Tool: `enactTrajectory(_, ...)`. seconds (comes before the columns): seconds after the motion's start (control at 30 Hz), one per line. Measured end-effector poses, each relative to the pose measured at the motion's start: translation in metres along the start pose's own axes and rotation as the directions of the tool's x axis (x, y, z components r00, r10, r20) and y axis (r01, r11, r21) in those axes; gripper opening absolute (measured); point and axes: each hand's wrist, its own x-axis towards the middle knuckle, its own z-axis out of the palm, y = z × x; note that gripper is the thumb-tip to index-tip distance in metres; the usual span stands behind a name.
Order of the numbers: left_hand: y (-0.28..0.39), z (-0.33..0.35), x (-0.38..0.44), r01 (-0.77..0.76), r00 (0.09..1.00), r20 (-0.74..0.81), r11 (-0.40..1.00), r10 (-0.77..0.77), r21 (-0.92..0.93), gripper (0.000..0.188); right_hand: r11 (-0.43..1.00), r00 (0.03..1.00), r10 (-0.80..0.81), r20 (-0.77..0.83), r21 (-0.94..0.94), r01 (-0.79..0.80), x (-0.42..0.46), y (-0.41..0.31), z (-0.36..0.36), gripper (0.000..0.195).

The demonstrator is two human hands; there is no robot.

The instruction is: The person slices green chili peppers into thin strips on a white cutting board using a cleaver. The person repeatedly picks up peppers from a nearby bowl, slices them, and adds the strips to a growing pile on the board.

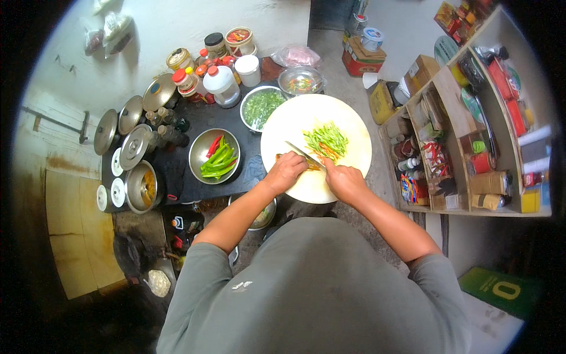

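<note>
On a round cutting board (309, 115), my right hand (345, 180) grips a kitchen knife (305, 155), its blade pointing to the upper left. My left hand (286, 172) presses with bent fingers on brownish-orange pieces (315, 166) beside the blade; what lies under the fingers is hidden. Just above the knife is a pile of green and orange pepper strips (327, 140). Left of the board, a metal bowl (194, 155) holds whole green and red peppers (219, 160). Behind it stands a bowl of chopped greens (263, 109).
A clear bowl of cut peppers (300, 82) stands behind the board. Jars and a white jug (222, 86) crowd the dark counter's back. A blue cloth (254, 170) lies left of the board, a metal pot (145, 188) at far left. Shelves (451, 146) stand at right.
</note>
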Motion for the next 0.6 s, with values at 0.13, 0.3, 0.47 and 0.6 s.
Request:
enactTrajectory(0.13, 0.002, -0.001, 0.004, -0.008, 1.0, -0.015, 1.0, 0.008, 0.014, 0.018, 1.0, 1.0, 0.023, -0.01, 0.007, -0.023, -0.009, 0.001, 0.011, 0.028)
enactTrajectory(0.3, 0.003, -0.001, 0.007, -0.039, 0.998, -0.057, 0.999, 0.039, 0.004, 0.017, 0.999, 0.999, 0.036, -0.001, -0.005, -0.036, 0.014, 0.003, 0.02, 0.029)
enactTrajectory(0.47, 0.003, -0.003, 0.003, -0.023, 0.998, -0.051, 0.999, 0.024, 0.03, 0.016, 0.998, 0.996, 0.063, 0.064, 0.017, -0.064, -0.004, -0.01, -0.008, 0.026)
enactTrajectory(0.6, 0.003, -0.001, 0.005, -0.016, 0.999, -0.036, 1.0, 0.017, 0.023, 0.016, 0.995, 0.994, 0.092, 0.056, 0.044, -0.094, -0.001, -0.006, 0.007, 0.025)
